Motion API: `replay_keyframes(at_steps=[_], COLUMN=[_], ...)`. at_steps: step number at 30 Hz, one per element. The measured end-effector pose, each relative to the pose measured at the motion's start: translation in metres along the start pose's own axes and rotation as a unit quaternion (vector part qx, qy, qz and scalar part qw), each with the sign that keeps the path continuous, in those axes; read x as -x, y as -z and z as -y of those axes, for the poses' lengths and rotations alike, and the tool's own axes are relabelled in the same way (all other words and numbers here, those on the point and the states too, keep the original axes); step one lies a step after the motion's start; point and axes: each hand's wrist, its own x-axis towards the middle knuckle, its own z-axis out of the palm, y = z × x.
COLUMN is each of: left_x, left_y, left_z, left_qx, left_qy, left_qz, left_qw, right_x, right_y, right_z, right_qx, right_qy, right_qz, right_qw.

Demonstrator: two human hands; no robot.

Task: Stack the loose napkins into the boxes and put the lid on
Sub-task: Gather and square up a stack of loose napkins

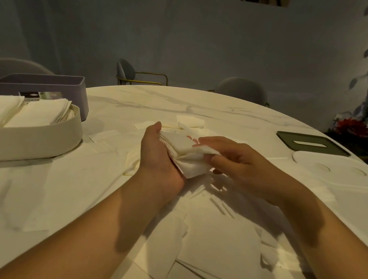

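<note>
Over table [236,112]: left hand [154,159] cups, right hand [234,159] pinches napkin stack [179,144], lengthwise away.

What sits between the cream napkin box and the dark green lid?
Head view: left hand and right hand gripping a napkin stack, amid scattered loose napkins.

On the left of the worktop [40,193] we see the near box [29,143], with folded napkins [36,113] lying in it, and the far box [49,87] just behind it. In the middle, above the worktop, the left hand [157,157] and the right hand [238,164] hold a stack of napkins [184,148] between them. Loose napkins [214,242] lie spread under, before and behind the hands. At the right, the far lid [290,137] lies behind the near lid [332,168]. Two chairs [126,72] stand behind the worktop.
</note>
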Motion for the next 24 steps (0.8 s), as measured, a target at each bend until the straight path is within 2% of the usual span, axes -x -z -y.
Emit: replay_keyframes(at_steps=[5, 8, 10, 13, 16, 19, 22, 24], left_x=[0.0, 0.001, 0.001, 0.003, 0.005, 0.007, 0.012, 0.009], left_y=[0.001, -0.001, -0.002, -0.004, -0.008, -0.013, -0.016, -0.017], left_z=[0.003, 0.003, 0.005, 0.007, 0.01, 0.014, 0.016, 0.015], left_qx=[-0.028, -0.048, -0.061, -0.105, -0.2, -0.279, -0.338, -0.318], left_qy=[-0.006, -0.011, -0.015, -0.014, -0.066, -0.129, -0.151, -0.151], left_qz=[-0.015, -0.024, -0.028, -0.021, -0.008, 0.019, 0.028, 0.017], left_qw=[0.999, 0.998, 0.998, 0.994, 0.978, 0.951, 0.929, 0.936], right_x=[0.0, -0.001, -0.002, -0.005, -0.009, -0.01, -0.01, -0.009], right_y=[-0.001, -0.001, 0.001, 0.008, 0.013, 0.011, 0.008, 0.007], right_z=[0.002, 0.005, 0.006, 0.004, 0.002, 0.002, 0.004, 0.002], right_qx=[-0.107, -0.192, -0.271, -0.411, -0.45, -0.453, -0.463, -0.479], right_qy=[-0.032, -0.058, -0.102, -0.195, -0.238, -0.231, -0.236, -0.237], right_qz=[-0.04, -0.133, -0.214, -0.287, -0.323, -0.328, -0.323, -0.321], right_qw=[0.993, 0.971, 0.933, 0.843, 0.798, 0.796, 0.791, 0.782])
